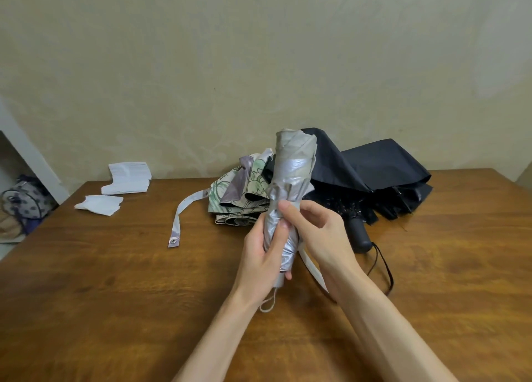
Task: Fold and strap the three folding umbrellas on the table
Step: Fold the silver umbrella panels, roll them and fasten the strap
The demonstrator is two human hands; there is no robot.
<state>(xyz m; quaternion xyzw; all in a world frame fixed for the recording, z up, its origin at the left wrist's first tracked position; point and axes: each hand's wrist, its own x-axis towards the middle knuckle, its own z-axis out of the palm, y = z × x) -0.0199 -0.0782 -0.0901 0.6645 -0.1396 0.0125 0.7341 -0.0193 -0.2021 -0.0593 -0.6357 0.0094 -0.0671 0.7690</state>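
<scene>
I hold a rolled silver-grey umbrella (290,174) upright above the table's middle. My left hand (262,255) grips its lower part near the handle, thumb across the fabric. My right hand (316,232) curls round it from the right, forefinger on the folds, and a pale strap hangs below that hand. Behind it lies a floral umbrella (241,194), loosely collapsed, its long strap (180,220) stretched out to the left on the wood. A black umbrella (383,177) lies unfolded at the back right, its black handle (359,234) pointing toward me.
The brown wooden table (115,281) runs up to a beige wall. Two stacks of white paper (126,180) lie at the back left. A patterned bag (23,203) sits off the table's left edge. A black wrist cord (383,266) trails from the black handle.
</scene>
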